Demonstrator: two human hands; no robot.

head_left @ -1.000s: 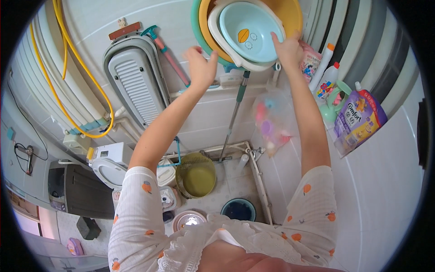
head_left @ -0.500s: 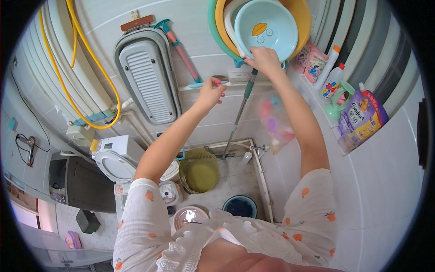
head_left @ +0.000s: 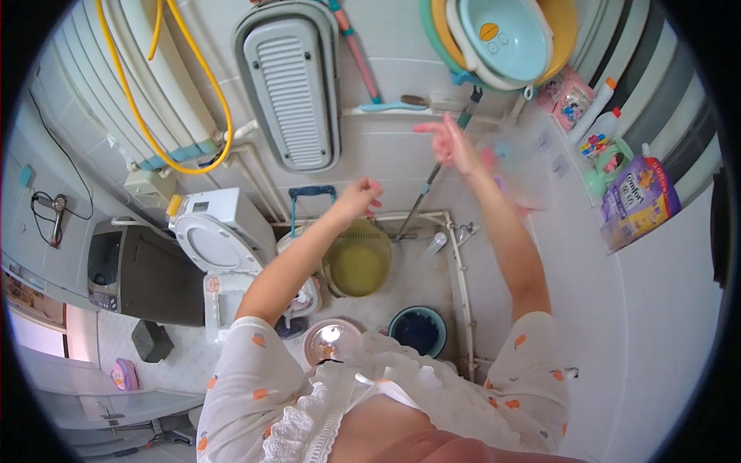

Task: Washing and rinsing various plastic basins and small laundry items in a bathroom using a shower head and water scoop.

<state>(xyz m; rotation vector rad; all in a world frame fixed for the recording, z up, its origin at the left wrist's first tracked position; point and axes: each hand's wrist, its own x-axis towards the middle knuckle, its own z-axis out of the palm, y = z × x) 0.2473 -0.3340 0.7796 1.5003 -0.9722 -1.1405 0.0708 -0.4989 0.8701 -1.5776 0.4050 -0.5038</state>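
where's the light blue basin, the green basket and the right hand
light blue basin [head_left: 505, 38], head view, on its inner bottom
green basket [head_left: 360, 261], head view, on its inside
right hand [head_left: 455, 143], head view, on the palm

The stacked basins [head_left: 509, 38] hung on the far wall, above the right hand [head_left: 455, 143]. The left hand [head_left: 356, 197] was left of it, over the basket [head_left: 359, 258] on the floor. The toilet [head_left: 212, 239] stood left of the basket, bottles [head_left: 606, 127] on the right shelf
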